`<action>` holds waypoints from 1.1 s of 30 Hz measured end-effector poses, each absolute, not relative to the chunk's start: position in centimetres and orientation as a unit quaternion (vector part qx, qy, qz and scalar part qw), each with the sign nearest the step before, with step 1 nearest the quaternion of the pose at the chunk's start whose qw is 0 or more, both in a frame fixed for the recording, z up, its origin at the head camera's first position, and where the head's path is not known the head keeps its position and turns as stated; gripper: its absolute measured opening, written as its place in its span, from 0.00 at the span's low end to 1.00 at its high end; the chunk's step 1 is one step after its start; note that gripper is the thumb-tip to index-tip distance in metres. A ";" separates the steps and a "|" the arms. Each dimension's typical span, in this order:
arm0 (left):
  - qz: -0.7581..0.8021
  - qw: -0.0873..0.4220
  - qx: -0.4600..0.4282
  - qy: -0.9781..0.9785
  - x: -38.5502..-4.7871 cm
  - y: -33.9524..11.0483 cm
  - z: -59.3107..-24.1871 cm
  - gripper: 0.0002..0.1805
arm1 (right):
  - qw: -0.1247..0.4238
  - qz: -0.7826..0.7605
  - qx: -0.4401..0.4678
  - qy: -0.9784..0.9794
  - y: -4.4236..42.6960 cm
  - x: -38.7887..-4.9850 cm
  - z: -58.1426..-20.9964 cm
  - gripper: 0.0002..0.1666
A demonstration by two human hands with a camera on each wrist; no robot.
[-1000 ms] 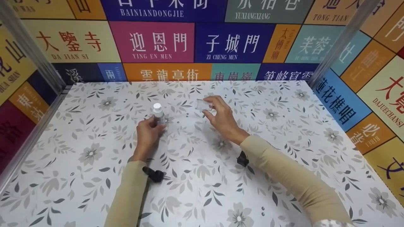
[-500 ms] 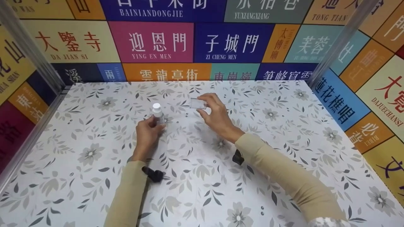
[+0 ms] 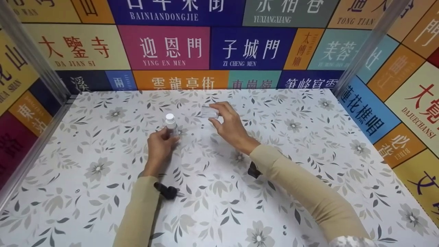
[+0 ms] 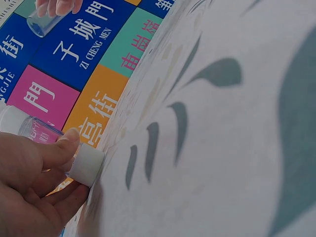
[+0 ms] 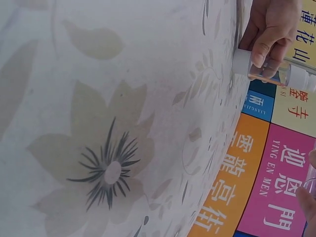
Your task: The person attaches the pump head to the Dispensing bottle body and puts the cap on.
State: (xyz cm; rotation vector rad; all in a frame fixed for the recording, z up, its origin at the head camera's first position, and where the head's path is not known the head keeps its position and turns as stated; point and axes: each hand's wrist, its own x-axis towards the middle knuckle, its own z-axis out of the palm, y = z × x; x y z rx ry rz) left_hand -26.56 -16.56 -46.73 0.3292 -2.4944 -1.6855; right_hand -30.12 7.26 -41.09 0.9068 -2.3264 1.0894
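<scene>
My left hand [image 3: 159,146] grips a small clear bottle [image 3: 170,120] with a white pump top, upright on the table. Its white base [image 4: 89,164] meets the table surface in the left wrist view, thumb and fingers wrapped about the clear body. To the right, my right hand [image 3: 234,127] pinches a clear see-through cap [image 3: 208,112] by thumb and fingers, raised above the table and apart from the bottle. The cap also shows at the top of the left wrist view. Only fingertips of the right hand appear at the right wrist view's edge.
A leaf-and-flower patterned cover lies over the table [image 3: 219,209]. Behind it stands a wall [image 3: 164,46] of coloured panels with printed characters, with more panels at both sides. Clear corner posts [image 3: 363,51] rise at the back. A small black device [image 3: 167,190] sits at my left wrist.
My right hand has moved left with the clear cap, nearer to the bottle. The left hand and the bottle stay in place.
</scene>
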 end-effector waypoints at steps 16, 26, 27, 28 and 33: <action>-0.539 0.078 0.112 -0.831 -26.4 -16.5 -46.6 0.31 | 0.179 0.358 0.378 -0.835 5.2 -30.8 -40.2 0.21; -0.540 0.075 0.105 -0.832 -26.6 -16.5 -46.6 0.27 | 0.188 0.336 0.383 -0.839 4.2 -30.9 -39.6 0.20; -0.539 0.073 0.104 -0.832 -26.6 -16.6 -46.6 0.27 | 0.190 0.332 0.383 -0.841 4.0 -30.9 -39.5 0.20; -0.539 0.072 0.103 -0.833 -26.6 -16.6 -46.7 0.28 | 0.191 0.327 0.383 -0.842 3.9 -30.9 -39.5 0.20; -0.551 0.069 0.102 -0.826 -26.6 -16.6 -46.8 0.29 | 0.187 0.317 0.386 -0.846 3.2 -30.8 -39.3 0.22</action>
